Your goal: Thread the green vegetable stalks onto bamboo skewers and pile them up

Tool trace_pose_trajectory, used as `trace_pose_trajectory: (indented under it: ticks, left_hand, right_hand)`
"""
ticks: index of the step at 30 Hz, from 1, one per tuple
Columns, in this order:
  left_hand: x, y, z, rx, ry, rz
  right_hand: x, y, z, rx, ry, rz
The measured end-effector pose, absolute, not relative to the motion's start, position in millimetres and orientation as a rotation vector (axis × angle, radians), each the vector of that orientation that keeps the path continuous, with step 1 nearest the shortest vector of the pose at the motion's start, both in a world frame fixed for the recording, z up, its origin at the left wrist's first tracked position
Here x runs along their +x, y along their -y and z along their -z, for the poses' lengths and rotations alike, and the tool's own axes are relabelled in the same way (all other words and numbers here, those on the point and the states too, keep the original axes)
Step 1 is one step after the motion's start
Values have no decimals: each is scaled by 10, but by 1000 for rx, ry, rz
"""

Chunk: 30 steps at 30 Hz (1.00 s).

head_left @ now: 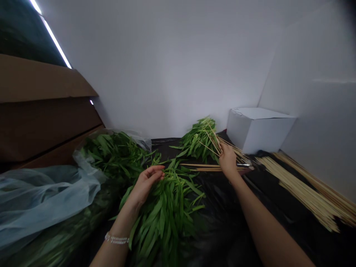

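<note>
My left hand [148,180], with a beaded bracelet [116,239] at the wrist, is over a loose pile of long-leaved greens [168,207], fingertips drawn together by the stems. Whether a stem is between those fingers is hidden. Farther right, my right hand [228,159] is closed around several thin bamboo sticks [213,136], which fan out toward a second bunch of greens [198,139] by the wall. Under that hand, more sticks [204,168] lie across the black covering beside a shiny metal tool [244,164], partly hidden.
At left, an opened clear plastic bag [69,193] holds more greens [114,152]. A cardboard box [47,115] rises behind it. A white box [258,128] stands against the back wall at right. Long bundled sticks [300,189] lie on the black plastic covering [222,218].
</note>
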<state>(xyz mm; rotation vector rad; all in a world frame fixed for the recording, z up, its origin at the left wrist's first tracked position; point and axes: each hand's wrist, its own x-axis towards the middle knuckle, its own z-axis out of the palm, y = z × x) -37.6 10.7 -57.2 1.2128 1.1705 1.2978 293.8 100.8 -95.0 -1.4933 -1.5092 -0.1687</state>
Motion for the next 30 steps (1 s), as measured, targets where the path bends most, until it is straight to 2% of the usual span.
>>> trace_pose_trajectory:
  ticks: [5,8,13,17,26,30]
  left_hand:
    - [-373,-104,569,1200,-1164,-1306]
    - [-365,-95,556,1184,-1160,-1301]
    - [-362,-96,556,1188,-1164,-1302]
    - [-375,-106,570,1191,-1157,-1302]
    - [-384,-103,541,1185,-1187,-1351]
    - [-490,-182,602,1332,-1355,-1465]
  right_hand:
    - [2985,-953,993,-1751,1519,373]
    - [2909,-884,886,-1697,1588,458]
    - [2645,-784,774,-1488,2097,398]
    - [2517,-770,876,-1588,2377,341]
    - [2524,-820,1067,-1735,2439,327]
    - [2530,-820,1044,-1741,2485,327]
